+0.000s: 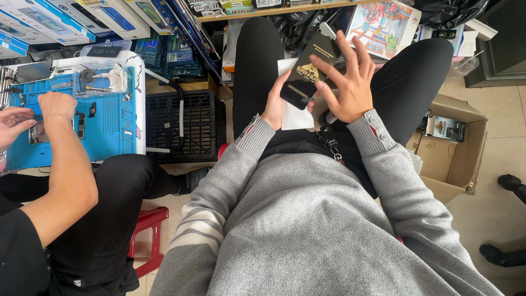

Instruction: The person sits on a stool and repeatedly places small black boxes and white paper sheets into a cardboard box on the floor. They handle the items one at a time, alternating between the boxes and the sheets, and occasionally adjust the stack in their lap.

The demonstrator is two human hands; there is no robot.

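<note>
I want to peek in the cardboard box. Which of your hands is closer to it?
Right. My right hand is on the black packet, on the cardboard box side; my left hand holds the packet's far edge.

A blue work mat (109, 123) strewn with small parts is seen at the left, beside a black plastic crate (183, 126); an open cardboard box (457, 159) is set at the right.

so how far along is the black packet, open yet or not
Not visibly open yet. The black packet is out and over the lap, with a white sheet behind it. The left hand grips its edge; the right hand spreads over its right side. Nothing has come out of it.
</note>
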